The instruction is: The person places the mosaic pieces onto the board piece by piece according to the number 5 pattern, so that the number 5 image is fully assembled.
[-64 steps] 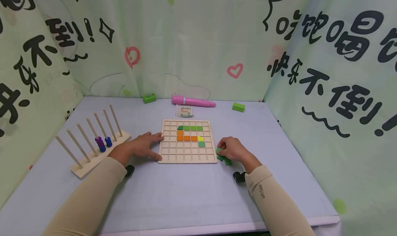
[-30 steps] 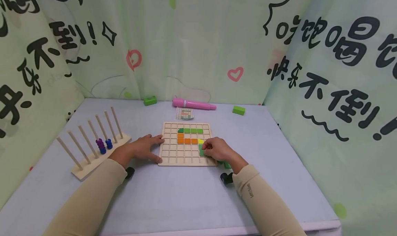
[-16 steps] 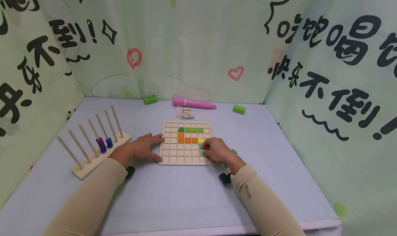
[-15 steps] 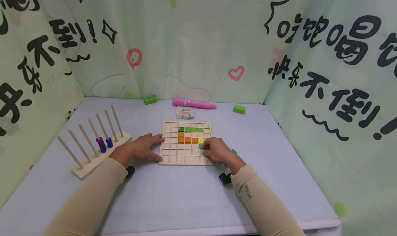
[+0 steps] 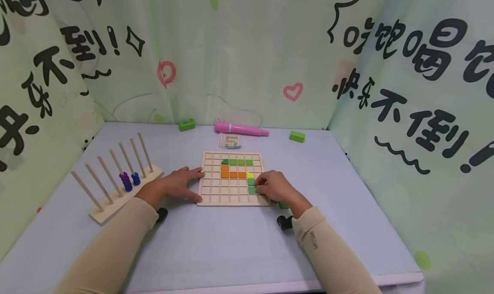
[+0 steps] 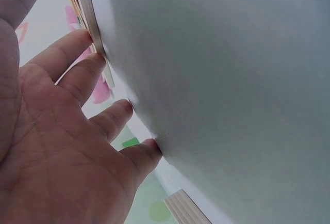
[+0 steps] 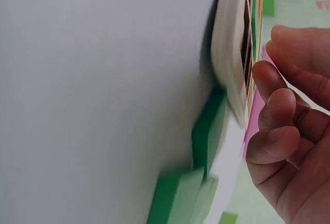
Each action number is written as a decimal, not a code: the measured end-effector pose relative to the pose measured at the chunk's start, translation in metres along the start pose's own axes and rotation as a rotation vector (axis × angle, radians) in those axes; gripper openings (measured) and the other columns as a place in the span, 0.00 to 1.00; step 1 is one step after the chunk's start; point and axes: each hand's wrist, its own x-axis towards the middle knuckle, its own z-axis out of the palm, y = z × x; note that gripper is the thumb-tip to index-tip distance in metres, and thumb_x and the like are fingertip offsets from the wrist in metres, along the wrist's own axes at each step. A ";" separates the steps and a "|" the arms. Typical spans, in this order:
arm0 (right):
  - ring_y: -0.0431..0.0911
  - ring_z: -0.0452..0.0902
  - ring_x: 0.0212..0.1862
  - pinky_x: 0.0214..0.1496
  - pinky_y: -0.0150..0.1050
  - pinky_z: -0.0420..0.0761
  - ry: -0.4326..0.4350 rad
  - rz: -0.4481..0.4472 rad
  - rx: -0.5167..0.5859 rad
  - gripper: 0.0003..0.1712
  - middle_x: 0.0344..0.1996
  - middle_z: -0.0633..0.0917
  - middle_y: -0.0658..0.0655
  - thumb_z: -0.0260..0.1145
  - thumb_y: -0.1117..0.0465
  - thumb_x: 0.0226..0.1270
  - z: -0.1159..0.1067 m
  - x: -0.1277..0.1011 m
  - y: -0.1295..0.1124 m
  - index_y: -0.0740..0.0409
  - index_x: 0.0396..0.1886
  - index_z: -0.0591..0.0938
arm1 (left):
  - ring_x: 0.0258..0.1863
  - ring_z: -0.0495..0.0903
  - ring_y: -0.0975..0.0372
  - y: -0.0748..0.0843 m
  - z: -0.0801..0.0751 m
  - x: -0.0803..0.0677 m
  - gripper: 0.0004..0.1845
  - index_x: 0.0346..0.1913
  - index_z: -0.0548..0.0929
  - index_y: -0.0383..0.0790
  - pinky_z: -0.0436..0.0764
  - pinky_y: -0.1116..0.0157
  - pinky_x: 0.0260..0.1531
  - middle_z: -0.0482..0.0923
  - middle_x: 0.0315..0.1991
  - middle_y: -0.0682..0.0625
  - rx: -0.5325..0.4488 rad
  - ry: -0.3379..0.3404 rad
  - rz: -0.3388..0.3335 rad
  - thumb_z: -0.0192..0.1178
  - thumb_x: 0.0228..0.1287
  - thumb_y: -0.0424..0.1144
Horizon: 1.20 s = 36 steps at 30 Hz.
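**Hands at wooden grid board, green tile in lower right cells**

Pale wood grid board (image 5: 232,178), square, thin raised ribs forming small square cells, lies flat mid-counter. Flat matte tiles seated in cells: green row (image 5: 237,162) near the far edge, orange L (image 5: 229,172) below it, one yellow tile (image 5: 250,175), two green tiles (image 5: 251,185) stacked in a column under the yellow.

Right hand (image 5: 275,187) on the board's near right corner, fingers (image 7: 278,105) curled loosely, tips just beside the lower green tile; whether they touch it, cannot tell. Nothing visibly held. Left hand (image 5: 175,183) flat on the counter (image 5: 216,242) with fingers (image 6: 77,48) straight and spread, tips against the board's left edge.

Spare green pieces (image 7: 203,146), thick flat, lie on the counter just beside the board's right edge, partly under the right wrist.

Counter is smooth pale blue-grey cloth. Left: wooden peg rack (image 5: 115,174), slanted dowels, purple and blue beads (image 5: 129,180) on two pegs. Far edge: pink pen (image 5: 241,128), small pattern card (image 5: 230,140), two green blocks (image 5: 296,136). Walls are light green draped fabric (image 5: 239,49) printed with black characters and pink hearts. Beige sleeves on both arms.
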 end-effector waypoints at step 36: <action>0.46 0.74 0.38 0.44 0.41 0.77 -0.064 0.045 -0.160 0.10 0.32 0.81 0.51 0.77 0.64 0.63 -0.016 -0.034 0.031 0.57 0.44 0.88 | 0.82 0.44 0.37 0.002 -0.001 0.000 0.54 0.81 0.63 0.51 0.53 0.32 0.75 0.50 0.85 0.49 -0.007 -0.005 -0.012 0.77 0.55 0.60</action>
